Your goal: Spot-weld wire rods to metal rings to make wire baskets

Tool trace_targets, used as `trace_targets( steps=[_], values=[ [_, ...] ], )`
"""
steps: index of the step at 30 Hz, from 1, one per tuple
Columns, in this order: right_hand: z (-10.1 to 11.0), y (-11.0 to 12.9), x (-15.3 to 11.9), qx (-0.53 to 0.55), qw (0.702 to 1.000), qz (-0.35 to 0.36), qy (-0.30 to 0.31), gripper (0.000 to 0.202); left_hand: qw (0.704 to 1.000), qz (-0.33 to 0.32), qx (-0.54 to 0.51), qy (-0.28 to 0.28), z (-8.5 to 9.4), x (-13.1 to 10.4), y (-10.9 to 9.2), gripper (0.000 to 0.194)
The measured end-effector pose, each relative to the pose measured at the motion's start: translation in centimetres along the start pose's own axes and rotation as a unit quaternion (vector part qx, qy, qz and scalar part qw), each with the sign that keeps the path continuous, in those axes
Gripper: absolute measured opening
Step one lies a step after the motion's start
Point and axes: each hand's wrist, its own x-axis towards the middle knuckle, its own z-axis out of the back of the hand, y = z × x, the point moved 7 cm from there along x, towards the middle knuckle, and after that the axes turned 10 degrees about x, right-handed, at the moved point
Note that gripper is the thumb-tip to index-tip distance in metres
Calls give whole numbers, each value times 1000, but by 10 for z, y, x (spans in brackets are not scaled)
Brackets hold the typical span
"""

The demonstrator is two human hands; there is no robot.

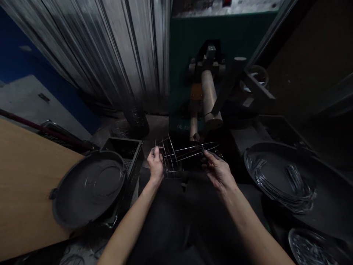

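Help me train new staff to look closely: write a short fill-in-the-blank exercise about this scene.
1. The wire frame spans the gap ____ the left hand and the right hand.
2. Bundled wires lie in a tub on the person's ____ side.
3. Behind the thick round bar, the panel is dark ____.
4. The tan board meets the picture's ____ edge.

Missing words: between; right; green; left.

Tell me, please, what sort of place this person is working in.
Probably a metalworking shop: a green machine with thick bars stands ahead, a dark round tray at the right holds wire pieces, and the left hand and right hand hold bent wires.
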Motion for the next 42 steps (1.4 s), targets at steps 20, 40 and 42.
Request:
trace_targets(
  steps=[20, 40, 42],
  values=[
    [-7, 0, 8, -1, 1000, -18, -23, 24, 999, 47, -18, 14, -6, 11, 2, 39],
    [35, 12, -4, -12, 998, -23, -62, 19, 989, 130, -66, -1, -11, 12, 3, 25],
    [38, 14, -4, -16, 997, -27, -70, 18, 990, 127, -65, 5, -13, 13, 1, 26]
  ],
)
